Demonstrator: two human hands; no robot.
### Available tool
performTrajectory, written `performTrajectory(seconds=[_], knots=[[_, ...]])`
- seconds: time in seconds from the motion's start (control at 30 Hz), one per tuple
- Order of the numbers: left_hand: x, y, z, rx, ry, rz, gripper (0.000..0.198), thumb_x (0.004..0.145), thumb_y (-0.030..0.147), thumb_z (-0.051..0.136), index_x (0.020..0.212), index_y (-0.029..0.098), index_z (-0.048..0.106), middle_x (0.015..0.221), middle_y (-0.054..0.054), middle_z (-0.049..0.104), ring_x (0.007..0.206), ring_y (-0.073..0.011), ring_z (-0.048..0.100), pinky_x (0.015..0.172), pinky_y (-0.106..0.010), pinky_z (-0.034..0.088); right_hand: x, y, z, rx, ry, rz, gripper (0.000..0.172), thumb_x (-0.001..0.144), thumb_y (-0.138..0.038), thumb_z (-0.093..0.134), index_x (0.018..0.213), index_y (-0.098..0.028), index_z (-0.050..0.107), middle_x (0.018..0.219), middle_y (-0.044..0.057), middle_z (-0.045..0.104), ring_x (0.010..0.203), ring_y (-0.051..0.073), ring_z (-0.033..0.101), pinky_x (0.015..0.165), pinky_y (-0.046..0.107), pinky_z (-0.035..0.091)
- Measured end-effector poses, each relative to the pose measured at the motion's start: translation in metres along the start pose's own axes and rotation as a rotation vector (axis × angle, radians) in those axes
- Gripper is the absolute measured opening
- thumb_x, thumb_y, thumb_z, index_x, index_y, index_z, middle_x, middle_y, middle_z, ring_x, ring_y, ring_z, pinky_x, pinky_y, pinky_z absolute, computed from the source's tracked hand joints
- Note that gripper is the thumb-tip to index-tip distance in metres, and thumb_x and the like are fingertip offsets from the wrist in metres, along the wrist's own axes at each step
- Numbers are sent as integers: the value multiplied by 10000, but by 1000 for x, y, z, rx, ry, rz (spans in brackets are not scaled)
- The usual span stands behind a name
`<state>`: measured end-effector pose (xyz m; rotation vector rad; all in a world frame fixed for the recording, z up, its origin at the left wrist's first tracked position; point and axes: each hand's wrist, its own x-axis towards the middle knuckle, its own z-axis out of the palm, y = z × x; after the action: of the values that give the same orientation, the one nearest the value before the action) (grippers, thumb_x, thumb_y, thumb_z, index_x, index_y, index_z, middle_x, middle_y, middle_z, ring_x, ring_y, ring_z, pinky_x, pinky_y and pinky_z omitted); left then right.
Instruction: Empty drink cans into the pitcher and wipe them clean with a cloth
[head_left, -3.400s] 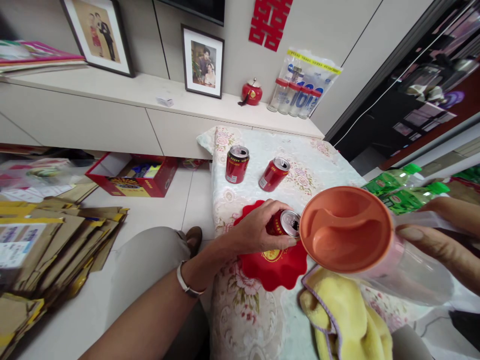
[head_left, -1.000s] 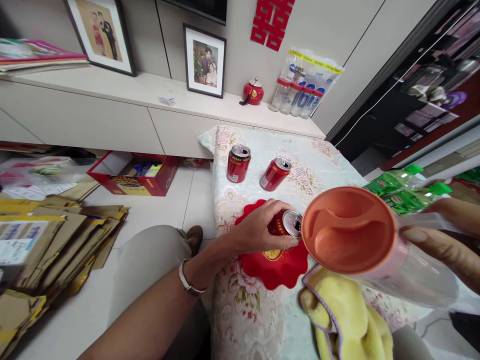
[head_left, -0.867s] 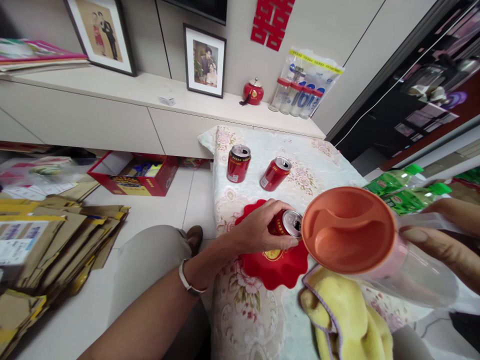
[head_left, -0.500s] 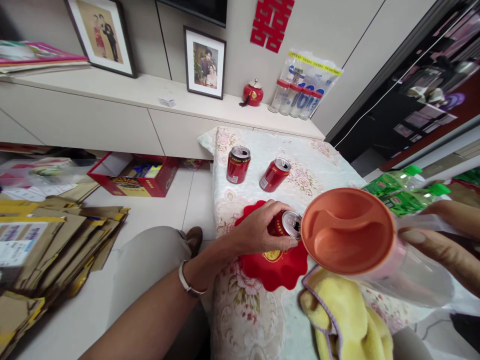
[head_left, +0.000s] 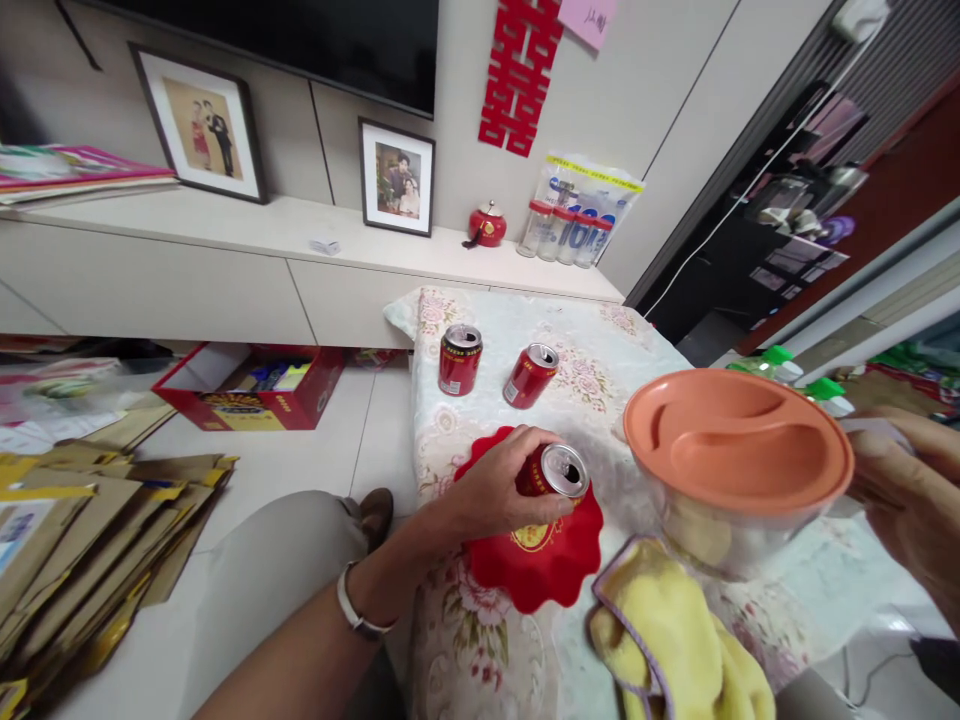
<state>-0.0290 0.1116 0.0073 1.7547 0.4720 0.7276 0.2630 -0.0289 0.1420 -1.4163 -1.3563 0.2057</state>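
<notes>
Left hand: we see our left hand (head_left: pixel 491 490) wrapped around a red aluminium drink can with an opened silver top (head_left: pixel 551 474), fingers closed on its side; a bracelet (head_left: pixel 352 612) sits on the wrist.
Held can: it stands on a scalloped red plastic dish with a gold emblem (head_left: pixel 536 560), slightly tilted, opening toward the right.
Right hand: our right hand (head_left: pixel 904 490) holds a clear plastic jug with a round orange lid (head_left: pixel 739 440) by its handle side at the picture's right edge; the fingers curl on it, though we cannot tell the exact grip.
Jug: raised above the bench, near the held can but apart from it, lid almost level.
Bench: a bench covered in a pale floral cloth (head_left: pixel 495 640) carries the dish.
Cloth: a yellow towel with a purple hem (head_left: pixel 675 650) lies just beside the dish, beneath the jug.
Other cans: two more red cans stand further back, one upright (head_left: pixel 460 359), one leaning (head_left: pixel 529 375).
Floor: flattened cardboard (head_left: pixel 82 540) lies at the left.
</notes>
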Motion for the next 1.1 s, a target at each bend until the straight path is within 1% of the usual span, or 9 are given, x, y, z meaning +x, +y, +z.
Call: performTrajectory(seconds=[0.1, 0.17, 0.37, 0.53, 0.73, 0.83, 0.9, 1.0, 1.1], knots=[[0, 1, 0, 32, 1, -3, 467, 787, 278, 799, 1218, 241, 624, 1214, -48, 680, 1130, -243, 660, 1021, -388, 514, 8, 10, 9, 136, 230, 102, 390, 766, -393, 826, 527, -243, 557, 519, -29, 283, 457, 91, 234, 440, 319, 121], [0, 2, 0, 43, -4, -13, 462, 810, 297, 784, 1238, 247, 619, 1236, -49, 681, 1151, -247, 654, 1036, -388, 510, 13, 18, 17, 266, 309, 129, 503, 696, -377, 851, 473, -236, 423, 507, -54, 202, 459, 75, 163, 449, 309, 78], [0, 4, -2, 38, -34, -41, 478, 825, 365, 765, 1269, 256, 626, 1310, -48, 681, 1224, -275, 640, 1063, -397, 507, 15, 59, 41, 386, 435, 132, 509, 685, -425, 830, 531, -227, 386, 486, -89, 221, 447, 56, 183, 433, 254, 126], [-1, 6, -4, 26, -57, -58, 520, 845, 458, 764, 1307, 271, 616, 1357, -51, 672, 1262, -293, 629, 1076, -408, 500, 13, 95, 60, 450, 509, 138, 582, 690, -505, 825, 550, -221, 337, 477, -108, 217, 432, 45, 178, 415, 219, 152], [-2, 4, -5, -35, -85, -104, 670, 825, 494, 794, 1406, 273, 543, 1390, -62, 661, 1298, -302, 612, 1116, -415, 471, 9, 109, 69, 447, 505, 194, 612, 696, -560, 811, 559, -222, 320, 481, -115, 211, 438, 43, 173, 422, 211, 178], [-1, 1, -7, -50, -91, -118, 698, 779, 490, 834, 1386, 269, 570, 1389, -68, 663, 1306, -319, 606, 1132, -426, 455, 9, 110, 65, 408, 466, 236, 608, 656, -618, 826, 579, -219, 373, 501, -104, 279, 461, 53, 239, 440, 214, 238], [0, 1, -8, -42, -95, -120, 736, 736, 469, 868, 1380, 261, 578, 1384, -73, 666, 1303, -328, 606, 1149, -438, 438, 8, 112, 58, 362, 436, 270, 579, 617, -681, 828, 629, -209, 494, 549, -67, 433, 511, 76, 383, 494, 228, 354], [0, 2, -8, 22, -90, -124, 770, 698, 395, 887, 1384, 250, 568, 1420, -88, 641, 1344, -339, 577, 1177, -460, 410, -7, 110, 43, 253, 397, 355, 587, 638, -717, 814, 894, -201, 702, 835, 40, 709, 758, 162, 631, 662, 289, 506], [-1, 5, -8, 118, -67, -131, 731, 709, 308, 850, 1377, 246, 560, 1430, -95, 628, 1372, -334, 553, 1202, -488, 383, -45, 95, 22, 116, 348, 458, 602, 669, -618, 859, 1111, -223, 752, 1134, 105, 765, 1012, 258, 698, 780, 359, 560]])
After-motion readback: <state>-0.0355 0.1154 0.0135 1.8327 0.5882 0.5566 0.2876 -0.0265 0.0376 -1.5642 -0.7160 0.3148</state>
